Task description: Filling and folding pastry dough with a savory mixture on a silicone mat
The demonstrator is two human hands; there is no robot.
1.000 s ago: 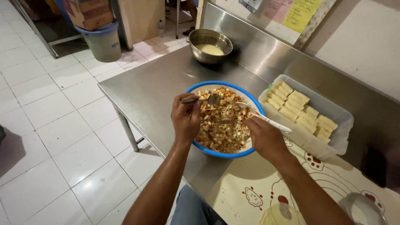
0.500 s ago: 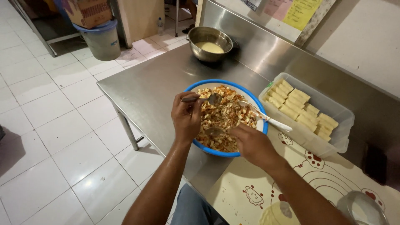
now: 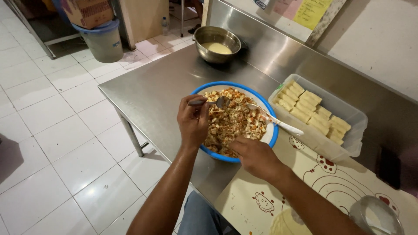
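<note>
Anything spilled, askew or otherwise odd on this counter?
Nothing spilled: the filling stays inside the blue-rimmed plate. One oddity: a white utensil lies loose across the plate, its handle overhanging the rim, while the left hand holds a metal spoon.

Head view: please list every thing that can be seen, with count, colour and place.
blue-rimmed bowl: one, full of chopped yellow-orange food, table middle
metal spoon: one, silver, over the bowl
white utensil: one, resting on the bowl's right side
clear tub: one, holding pale yellow blocks, right of the bowl
metal pot: one, silver, pale liquid inside, far end of table
steel table: one, grey
patterned mat: one, cream with red drawings, near right
round metal dish: one, bottom right
bucket: one, grey-blue, on the floor, cardboard box on it
left hand: holds the spoon
right hand: at the bowl's near edge, fingertips in the food
</note>
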